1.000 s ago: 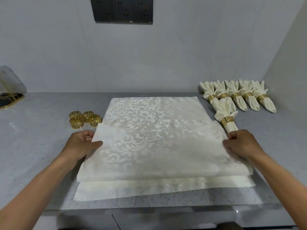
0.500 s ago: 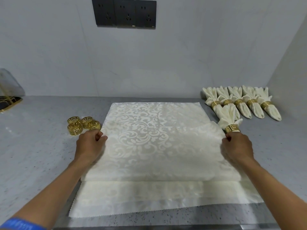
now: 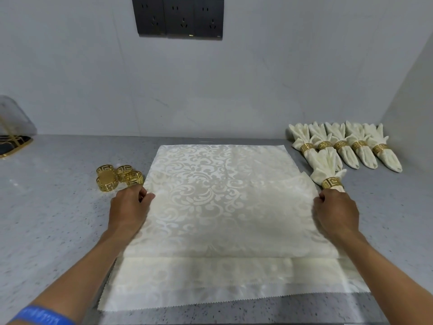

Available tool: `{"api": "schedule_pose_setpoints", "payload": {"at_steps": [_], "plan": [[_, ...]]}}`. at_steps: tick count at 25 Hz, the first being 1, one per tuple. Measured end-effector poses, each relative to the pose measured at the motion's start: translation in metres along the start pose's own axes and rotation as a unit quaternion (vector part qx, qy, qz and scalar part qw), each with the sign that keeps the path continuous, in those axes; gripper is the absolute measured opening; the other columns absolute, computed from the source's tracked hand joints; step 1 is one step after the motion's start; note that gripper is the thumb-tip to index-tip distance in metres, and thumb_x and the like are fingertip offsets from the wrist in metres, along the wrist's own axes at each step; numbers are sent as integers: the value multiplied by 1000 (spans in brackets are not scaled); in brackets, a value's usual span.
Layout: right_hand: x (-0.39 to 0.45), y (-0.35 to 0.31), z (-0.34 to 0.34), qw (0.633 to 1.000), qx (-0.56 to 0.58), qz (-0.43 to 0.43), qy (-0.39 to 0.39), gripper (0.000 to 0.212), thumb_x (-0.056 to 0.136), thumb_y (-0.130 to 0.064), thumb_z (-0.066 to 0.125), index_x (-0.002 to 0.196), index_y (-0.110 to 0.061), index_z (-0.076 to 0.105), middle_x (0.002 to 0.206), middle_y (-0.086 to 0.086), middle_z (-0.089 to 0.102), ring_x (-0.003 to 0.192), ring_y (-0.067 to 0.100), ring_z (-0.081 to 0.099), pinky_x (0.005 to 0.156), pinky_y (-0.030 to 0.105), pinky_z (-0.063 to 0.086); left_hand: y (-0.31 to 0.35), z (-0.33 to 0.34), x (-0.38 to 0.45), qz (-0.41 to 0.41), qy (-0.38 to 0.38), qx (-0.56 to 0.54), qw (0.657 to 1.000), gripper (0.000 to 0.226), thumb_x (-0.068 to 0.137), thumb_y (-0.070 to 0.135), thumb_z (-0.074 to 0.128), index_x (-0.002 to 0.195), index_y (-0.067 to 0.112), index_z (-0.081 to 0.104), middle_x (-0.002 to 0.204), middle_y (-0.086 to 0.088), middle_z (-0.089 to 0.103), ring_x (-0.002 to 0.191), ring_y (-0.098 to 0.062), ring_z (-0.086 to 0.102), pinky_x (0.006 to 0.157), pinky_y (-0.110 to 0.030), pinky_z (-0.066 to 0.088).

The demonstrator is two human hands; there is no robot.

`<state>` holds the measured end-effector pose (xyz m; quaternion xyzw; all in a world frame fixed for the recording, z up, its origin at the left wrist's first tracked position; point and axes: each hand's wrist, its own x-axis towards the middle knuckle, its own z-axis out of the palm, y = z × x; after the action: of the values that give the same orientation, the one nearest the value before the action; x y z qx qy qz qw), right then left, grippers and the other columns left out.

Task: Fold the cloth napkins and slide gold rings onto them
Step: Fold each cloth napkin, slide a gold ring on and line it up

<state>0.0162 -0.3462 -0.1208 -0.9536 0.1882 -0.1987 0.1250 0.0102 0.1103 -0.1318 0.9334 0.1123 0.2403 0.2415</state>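
A cream damask napkin [image 3: 225,202] lies spread on the grey counter, its near part folded over away from me. My left hand [image 3: 131,209] pinches the folded flap's left corner. My right hand [image 3: 336,213] pinches its right corner. Beneath the napkin another cream cloth [image 3: 210,285] sticks out toward me. Several loose gold rings [image 3: 118,177] sit just beyond my left hand. A finished ringed napkin [image 3: 329,171] lies just past my right hand, touching my knuckles or nearly so.
Several ringed napkins [image 3: 346,146] lie in a row at the back right by the side wall. A dark gold-rimmed tray [image 3: 14,144] sits at the far left. Black wall sockets [image 3: 179,18] are above. The counter's front edge [image 3: 234,322] runs just below the cloths.
Both hands have carried the folded flap's corners farther away from me, so the fold line sits farther back and more of the lower cloth shows.
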Motion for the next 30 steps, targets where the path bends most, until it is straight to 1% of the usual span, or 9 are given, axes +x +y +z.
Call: {"api": "schedule_pose_setpoints", "payload": {"at_steps": [6, 9, 11, 14, 17, 21, 25, 27, 30], "plan": [[-4, -2, -2, 1000, -6, -4, -5, 22, 96, -23, 52, 82, -8, 60, 81, 13, 63, 69, 29, 52, 60, 32, 37, 13, -11, -4, -16, -17, 6, 1000, 23, 83, 32, 77, 87, 12, 65, 80, -4, 66, 76, -28, 62, 66, -36, 48], [-31, -23, -29, 994, -32, -69, 78, 16, 93, -19, 55, 97, -4, 60, 88, 17, 64, 72, 34, 57, 57, 32, 37, 39, -29, -38, 122, 5, 48, 991, 30, 92, 39, 61, 106, 14, 67, 106, -5, 68, 98, -30, 62, 82, -43, 48], [-75, -51, -36, 985, 9, -137, 106, 21, 92, -15, 58, 110, -5, 63, 98, 16, 67, 82, 35, 61, 62, 36, 46, 69, -34, -76, 186, -89, 53, 977, 50, 97, 49, 31, 125, 21, 62, 136, 1, 58, 127, -23, 52, 105, -44, 38], [-151, -113, -23, 966, 92, -231, -70, 48, 100, -35, 30, 134, -11, 53, 137, 10, 57, 122, 30, 54, 100, 40, 45, 94, -20, -119, 186, -243, 80, 949, 89, 83, 60, -21, 156, 26, 16, 163, 11, 1, 150, -9, -2, 120, -32, -6], [-183, -137, -3, 940, 21, -247, -236, 74, 93, -50, -12, 157, -18, 4, 165, 3, -4, 152, 24, -5, 121, 39, -4, 82, -3, -126, 172, -293, 122, 933, 105, 65, 70, -38, 156, 30, -6, 160, 14, -19, 148, -8, -17, 119, -32, -12], [-153, -61, -7, 959, -52, -177, -214, 80, 84, -58, -17, 156, -24, -10, 164, -1, -16, 151, 22, -13, 122, 41, -6, 46, -13, -116, 130, -290, 153, 936, 63, 95, 57, -5, 153, 37, -15, 160, 14, -23, 146, -8, -23, 120, -35, -12], [-124, 10, -26, 968, -84, -103, -214, 63, 101, -50, 8, 158, -22, 0, 165, 3, -3, 152, 23, -2, 123, 41, 3, 24, -28, -109, 144, -323, 109, 929, 63, 95, 64, 10, 152, 44, -8, 158, 17, -25, 143, -4, -30, 120, -33, -14], [-122, 15, -27, 965, -85, -111, -222, 63, 102, -49, 9, 158, -21, 0, 165, 3, -4, 152, 22, -2, 122, 40, 2, 14, -39, -109, 216, -316, 41, 923, 63, 96, 66, 28, 152, 48, 7, 159, 21, -19, 144, -2, -26, 121, -33, -11], [-123, 12, -28, 964, -78, -115, -227, 64, 102, -50, 8, 158, -21, -3, 165, 2, -7, 152, 21, -5, 122, 39, 0, -2, -52, -104, 306, -256, 57, 915, 53, 91, 47, 33, 143, 42, 44, 159, 20, 17, 149, -3, 9, 121, -23, -2]]}}
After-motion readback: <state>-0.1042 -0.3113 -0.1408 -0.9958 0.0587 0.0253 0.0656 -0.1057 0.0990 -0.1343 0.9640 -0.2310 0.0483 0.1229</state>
